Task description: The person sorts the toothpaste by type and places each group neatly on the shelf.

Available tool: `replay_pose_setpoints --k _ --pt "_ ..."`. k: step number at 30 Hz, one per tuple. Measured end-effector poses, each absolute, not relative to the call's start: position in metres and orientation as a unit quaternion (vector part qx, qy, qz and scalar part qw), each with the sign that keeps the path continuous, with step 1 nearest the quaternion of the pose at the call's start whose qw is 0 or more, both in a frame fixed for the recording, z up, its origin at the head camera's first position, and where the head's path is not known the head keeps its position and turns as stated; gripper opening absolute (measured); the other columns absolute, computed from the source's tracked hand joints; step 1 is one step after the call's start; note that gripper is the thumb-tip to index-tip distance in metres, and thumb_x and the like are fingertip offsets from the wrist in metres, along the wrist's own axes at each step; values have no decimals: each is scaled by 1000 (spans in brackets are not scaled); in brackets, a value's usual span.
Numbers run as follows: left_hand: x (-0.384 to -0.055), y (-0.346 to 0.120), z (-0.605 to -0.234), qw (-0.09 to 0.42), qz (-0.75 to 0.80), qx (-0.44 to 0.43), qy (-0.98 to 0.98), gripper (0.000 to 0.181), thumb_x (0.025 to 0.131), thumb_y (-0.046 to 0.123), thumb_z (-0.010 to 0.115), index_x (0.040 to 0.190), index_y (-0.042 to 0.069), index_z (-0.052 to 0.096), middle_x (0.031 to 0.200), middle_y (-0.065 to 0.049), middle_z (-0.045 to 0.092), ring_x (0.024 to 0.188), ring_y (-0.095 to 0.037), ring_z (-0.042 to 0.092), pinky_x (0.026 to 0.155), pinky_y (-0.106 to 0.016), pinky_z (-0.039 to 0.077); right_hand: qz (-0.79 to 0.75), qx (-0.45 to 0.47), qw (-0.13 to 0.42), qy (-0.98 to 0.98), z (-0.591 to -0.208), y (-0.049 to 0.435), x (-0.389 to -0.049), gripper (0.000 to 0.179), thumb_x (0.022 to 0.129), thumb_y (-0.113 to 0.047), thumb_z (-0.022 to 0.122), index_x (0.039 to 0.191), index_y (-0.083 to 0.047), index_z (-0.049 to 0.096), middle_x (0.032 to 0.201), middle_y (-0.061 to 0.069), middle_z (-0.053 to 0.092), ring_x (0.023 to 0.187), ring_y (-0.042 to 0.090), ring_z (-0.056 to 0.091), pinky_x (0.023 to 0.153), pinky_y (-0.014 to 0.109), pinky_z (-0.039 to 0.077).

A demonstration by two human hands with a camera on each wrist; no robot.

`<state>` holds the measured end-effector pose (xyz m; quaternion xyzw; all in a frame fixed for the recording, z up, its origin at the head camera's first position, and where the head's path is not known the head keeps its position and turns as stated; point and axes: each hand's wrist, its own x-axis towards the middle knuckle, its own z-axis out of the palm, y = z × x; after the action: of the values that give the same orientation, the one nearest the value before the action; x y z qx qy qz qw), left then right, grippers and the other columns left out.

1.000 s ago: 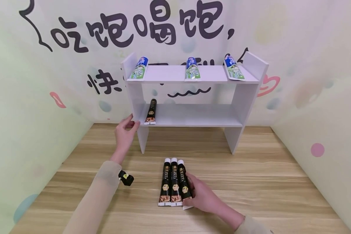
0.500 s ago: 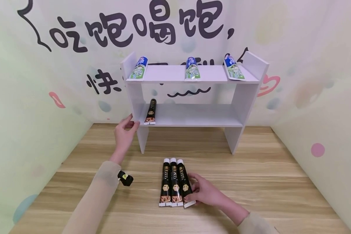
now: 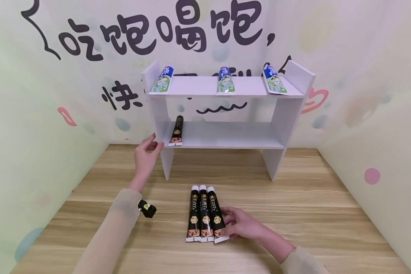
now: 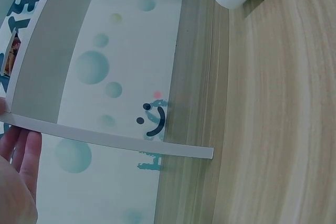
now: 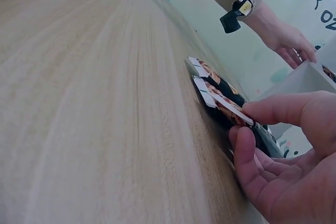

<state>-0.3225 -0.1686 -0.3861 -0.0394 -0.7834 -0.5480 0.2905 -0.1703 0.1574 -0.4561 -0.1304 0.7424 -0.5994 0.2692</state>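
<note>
My left hand (image 3: 146, 156) holds the left side panel of the white shelf rack (image 3: 233, 135), thumb at its front edge. The left wrist view shows that panel (image 4: 121, 141) between the thumb tip and the fingers. On the wood table, my right hand (image 3: 243, 224) pinches the crimped-end part of the rightmost black toothpaste tube (image 3: 216, 213) between thumb and fingers; the right wrist view shows this edge raised slightly. Two similar tubes, a middle one (image 3: 205, 213) and a left one (image 3: 193, 213), lie close beside it, white caps toward the rack.
Another black tube (image 3: 176, 131) lies at the left end of the middle shelf. Along the top shelf lie three blue-and-green tubes, at left (image 3: 163, 80), centre (image 3: 225, 80) and right (image 3: 274, 80). Printed walls enclose the table (image 3: 328, 213) at the back and sides.
My right hand has shifted slightly right, and its thumb now sits nearer the right edge of the rightmost tube. The tube's lower end has swung slightly right. The left hand stays on the rack.
</note>
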Motion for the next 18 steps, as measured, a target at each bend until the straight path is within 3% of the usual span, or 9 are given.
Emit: replay_pose_setpoints --k 10,18 --pt "-324 -169 -386 285 -553 -35 -782 44 91 15 70 133 6 61 103 -23 69 75 8 56 69 -6 46 -622 -119 264 727 -457 152 -170 89 77 0 74 149 12 23 108 18 66 80 17 67 73 31 60" --pt "-319 -167 -382 279 -553 -33 -784 45 92 16 69 134 4 60 103 -25 69 73 11 54 67 -5 45 -661 -109 254 698 -457 149 -169 84 79 4 72 148 11 25 117 22 66 88 16 68 86 30 59"
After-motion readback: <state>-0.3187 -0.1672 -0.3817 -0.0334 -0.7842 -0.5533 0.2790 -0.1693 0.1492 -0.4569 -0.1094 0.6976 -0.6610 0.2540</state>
